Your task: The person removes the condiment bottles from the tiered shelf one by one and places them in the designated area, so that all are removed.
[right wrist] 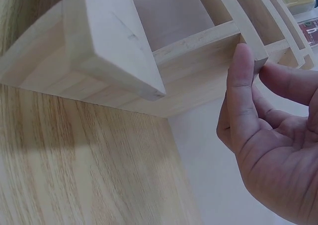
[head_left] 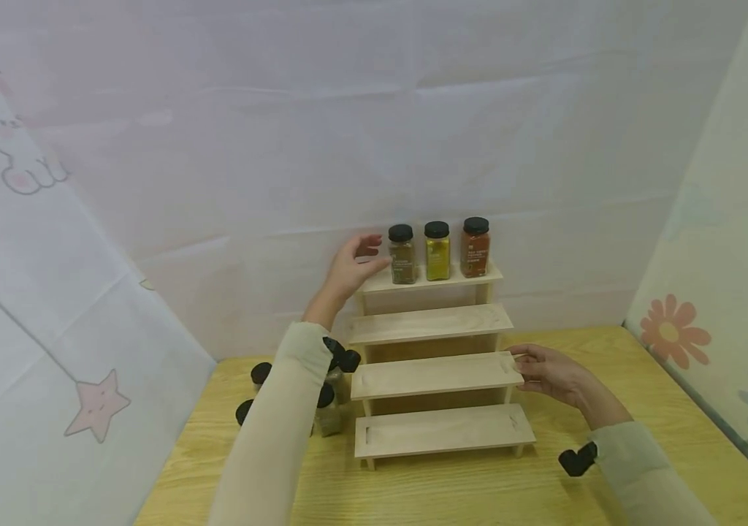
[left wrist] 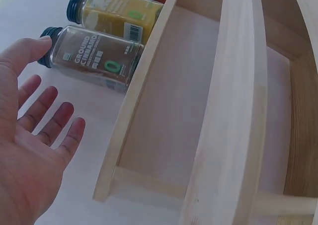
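Observation:
A four-tier wooden spice rack [head_left: 436, 376] stands on the table. On its top tier sit three black-capped glass jars: ground cinnamon [head_left: 403, 261] at left, a yellow spice jar [head_left: 437, 257] in the middle and a red spice jar [head_left: 475, 252] at right. My left hand [head_left: 353, 267] is beside the cinnamon jar, fingers spread and loosely bent. In the left wrist view its thumb [left wrist: 36, 52] overlaps the jar's cap; whether it touches cannot be told. My right hand [right wrist: 273, 125] pinches the right end of a lower tier between thumb and fingers.
More black-capped jars [head_left: 328, 410] stand on the table left of the rack, partly hidden by my left forearm. The wooden table [head_left: 453, 497] meets a pale cloth backdrop [head_left: 295, 146] behind the rack, with printed cloth walls at both sides.

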{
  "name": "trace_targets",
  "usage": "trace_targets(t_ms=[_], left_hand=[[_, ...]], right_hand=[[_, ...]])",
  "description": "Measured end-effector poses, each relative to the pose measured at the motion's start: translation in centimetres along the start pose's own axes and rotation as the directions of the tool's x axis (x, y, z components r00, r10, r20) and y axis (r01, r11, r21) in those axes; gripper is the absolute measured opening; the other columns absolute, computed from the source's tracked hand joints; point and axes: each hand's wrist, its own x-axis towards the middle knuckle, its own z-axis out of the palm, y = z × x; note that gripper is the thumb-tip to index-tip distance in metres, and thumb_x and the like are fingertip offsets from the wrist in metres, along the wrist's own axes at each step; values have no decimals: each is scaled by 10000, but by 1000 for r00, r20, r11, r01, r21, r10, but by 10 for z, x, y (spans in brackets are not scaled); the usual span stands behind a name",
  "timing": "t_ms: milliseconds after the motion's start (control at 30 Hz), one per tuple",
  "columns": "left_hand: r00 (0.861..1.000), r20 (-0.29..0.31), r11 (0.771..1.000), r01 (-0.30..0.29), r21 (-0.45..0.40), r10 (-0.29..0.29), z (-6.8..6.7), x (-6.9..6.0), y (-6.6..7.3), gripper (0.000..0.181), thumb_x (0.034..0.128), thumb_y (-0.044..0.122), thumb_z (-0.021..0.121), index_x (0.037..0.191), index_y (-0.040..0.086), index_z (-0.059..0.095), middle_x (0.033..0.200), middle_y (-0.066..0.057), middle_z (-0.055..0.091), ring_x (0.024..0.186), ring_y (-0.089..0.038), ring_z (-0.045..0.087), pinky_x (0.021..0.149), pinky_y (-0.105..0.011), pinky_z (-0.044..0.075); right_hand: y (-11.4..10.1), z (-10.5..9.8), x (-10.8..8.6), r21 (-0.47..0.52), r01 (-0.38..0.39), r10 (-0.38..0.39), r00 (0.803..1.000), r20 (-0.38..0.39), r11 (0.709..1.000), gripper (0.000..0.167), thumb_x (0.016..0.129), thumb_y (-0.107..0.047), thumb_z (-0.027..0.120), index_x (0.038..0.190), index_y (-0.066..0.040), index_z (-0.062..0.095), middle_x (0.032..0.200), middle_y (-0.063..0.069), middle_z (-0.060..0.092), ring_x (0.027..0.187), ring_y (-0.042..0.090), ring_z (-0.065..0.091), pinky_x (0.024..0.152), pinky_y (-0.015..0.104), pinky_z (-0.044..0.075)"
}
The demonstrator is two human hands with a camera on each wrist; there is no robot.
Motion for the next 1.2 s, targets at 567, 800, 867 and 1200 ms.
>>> trace_targets(t_ms=[567, 800, 867, 1200], left_hand=[[1000, -20, 997, 15, -70, -16, 24, 22, 6, 669, 881, 101, 795, 1468, 59, 476, 1382, -178, 557, 1247, -351, 554, 1046, -457, 469], [999, -12, 998, 41, -53, -41, 31, 24, 8, 722, 871, 79, 803, 1493, 76, 436, 1416, -203, 517, 1276, -377, 527, 1056, -473, 463], [999, -25, 996, 44, -74, -46, 32, 23, 9, 708, 862, 64, 809, 1473, 82, 453, 1406, -204, 527, 1260, -374, 536, 1052, -473, 463], [998, -27, 990, 45, -130, -49, 21, 12, 16, 670, 805, 64, 860, 1379, 131, 521, 1351, -122, 585, 1171, -282, 589, 970, -411, 507]], right_hand=[[-3, 4, -1, -2, -5, 5, 1000, 10, 1000, 658, 1058, -131, 543, 1556, 83, 169, 1214, 83, 500, 1008, 141, 632, 928, 356, 559], [-2, 3, -1, 0, -7, 7, 1000, 2, 1000, 647, 1059, -135, 543, 1551, 80, 182, 1183, 78, 511, 994, 144, 629, 921, 352, 561], [-2, 3, -1, 1, -12, 12, 1000, -2, 1000, 647, 1057, -138, 547, 1551, 75, 188, 1186, 80, 503, 993, 144, 627, 929, 360, 558], [-1, 3, 0, 0, -7, 7, 1000, 8, 1000, 658, 1059, -135, 541, 1554, 83, 166, 1190, 63, 540, 1020, 146, 645, 963, 395, 545]])
